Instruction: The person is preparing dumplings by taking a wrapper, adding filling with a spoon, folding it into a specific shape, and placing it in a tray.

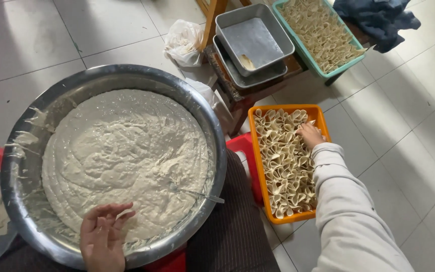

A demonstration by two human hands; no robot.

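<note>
A wide steel bowl (212,126) full of pale thick batter (122,156) rests on my lap. My left hand (104,236) hovers over the bowl's near rim, fingers curled with a thin pale wrapper pinched at the fingertips. My right hand (310,135), in a light grey sleeve, reaches into an orange tray (256,151) packed with several folded, shell-shaped dough pieces, its fingers closing on a piece near the tray's far right. A metal utensil handle (202,194) pokes out of the batter.
On a low wooden stool stand two stacked grey metal pans (254,40) and a teal tray (348,64) of more folded pieces. A white plastic bag (183,42) lies on the tiled floor. Dark blue cloth (378,17) sits top right. A red stool (242,146) shows beside the orange tray.
</note>
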